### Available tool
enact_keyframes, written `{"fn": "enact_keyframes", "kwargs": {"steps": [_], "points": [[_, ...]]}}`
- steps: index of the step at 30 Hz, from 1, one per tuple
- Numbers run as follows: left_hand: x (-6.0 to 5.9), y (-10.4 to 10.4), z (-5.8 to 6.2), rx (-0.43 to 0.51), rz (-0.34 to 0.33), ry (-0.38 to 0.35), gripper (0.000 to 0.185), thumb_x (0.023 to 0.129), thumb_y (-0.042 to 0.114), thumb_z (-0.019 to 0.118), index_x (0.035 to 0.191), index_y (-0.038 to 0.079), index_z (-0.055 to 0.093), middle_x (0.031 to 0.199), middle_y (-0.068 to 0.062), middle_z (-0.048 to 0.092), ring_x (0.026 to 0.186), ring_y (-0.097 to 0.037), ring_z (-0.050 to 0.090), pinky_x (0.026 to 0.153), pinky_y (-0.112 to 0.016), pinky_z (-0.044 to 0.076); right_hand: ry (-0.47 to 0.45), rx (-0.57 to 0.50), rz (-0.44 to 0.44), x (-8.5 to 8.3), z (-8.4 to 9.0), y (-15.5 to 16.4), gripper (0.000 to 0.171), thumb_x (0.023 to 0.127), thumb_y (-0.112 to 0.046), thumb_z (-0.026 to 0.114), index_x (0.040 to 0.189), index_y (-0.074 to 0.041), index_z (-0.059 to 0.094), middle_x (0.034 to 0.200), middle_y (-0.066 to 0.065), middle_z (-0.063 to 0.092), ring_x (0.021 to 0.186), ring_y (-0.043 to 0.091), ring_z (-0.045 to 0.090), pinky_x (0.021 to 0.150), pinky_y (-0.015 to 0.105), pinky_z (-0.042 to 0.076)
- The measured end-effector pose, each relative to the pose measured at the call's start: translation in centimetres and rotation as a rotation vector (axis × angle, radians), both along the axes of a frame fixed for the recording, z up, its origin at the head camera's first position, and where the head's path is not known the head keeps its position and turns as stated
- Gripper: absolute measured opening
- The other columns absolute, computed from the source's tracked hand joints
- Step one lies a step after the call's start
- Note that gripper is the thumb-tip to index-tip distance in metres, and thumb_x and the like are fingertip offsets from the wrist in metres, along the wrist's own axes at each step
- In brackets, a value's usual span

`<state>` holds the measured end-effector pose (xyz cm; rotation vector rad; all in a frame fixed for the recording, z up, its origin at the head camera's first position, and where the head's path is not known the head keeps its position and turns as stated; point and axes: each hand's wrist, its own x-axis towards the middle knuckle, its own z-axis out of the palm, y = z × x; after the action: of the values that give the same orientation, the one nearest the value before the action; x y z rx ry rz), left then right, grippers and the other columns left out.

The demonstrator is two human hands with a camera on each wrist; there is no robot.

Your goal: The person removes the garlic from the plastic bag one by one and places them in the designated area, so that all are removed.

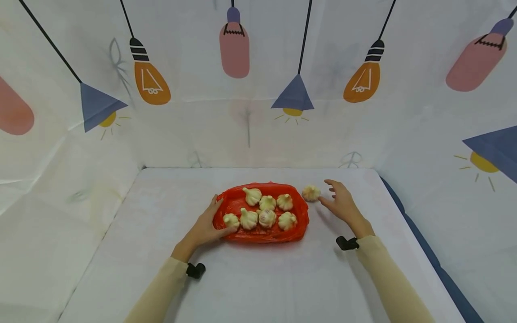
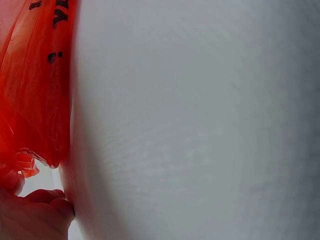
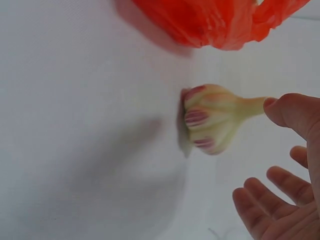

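Note:
A red plastic bag (image 1: 262, 237), its rim spread wide, holds several garlic bulbs (image 1: 248, 219). Black print shows on the side of the bag (image 2: 40, 90) in the left wrist view. My left hand (image 1: 208, 226) grips the bag's left end, thumb along the near rim and fingers at the far side. Just right of the bag, a single garlic bulb (image 1: 311, 193) stands on the table, stem up. My right hand (image 1: 341, 204) is beside it with fingers spread; in the right wrist view the thumb (image 3: 290, 112) is at the tip of its stem.
The white table (image 1: 258, 282) runs back to a pale cloth wall (image 1: 194, 125) printed with hanging lamps. Similar cloth rises on the left and right. A dark blue strip (image 1: 420, 237) lies along the table's right edge.

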<state>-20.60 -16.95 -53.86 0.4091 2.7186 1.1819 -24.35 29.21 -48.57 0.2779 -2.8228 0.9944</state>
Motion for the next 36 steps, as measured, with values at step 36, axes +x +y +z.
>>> {"fn": "enact_keyframes", "kwargs": {"steps": [36], "points": [[0.1, 0.3, 0.0, -0.017, -0.004, 0.009, 0.117, 0.079, 0.068, 0.078, 0.166, 0.016, 0.019, 0.175, -0.007, 0.003, 0.159, -0.037, 0.014, 0.122, -0.065, 0.027, -0.035, -0.058, 0.218, 0.3, 4.9, -8.7, 0.075, 0.093, -0.024, 0.077, 0.154, -0.001, 0.04, 0.154, 0.022, 0.046, 0.136, 0.043, 0.049, 0.107, 0.061, 0.048]]}}
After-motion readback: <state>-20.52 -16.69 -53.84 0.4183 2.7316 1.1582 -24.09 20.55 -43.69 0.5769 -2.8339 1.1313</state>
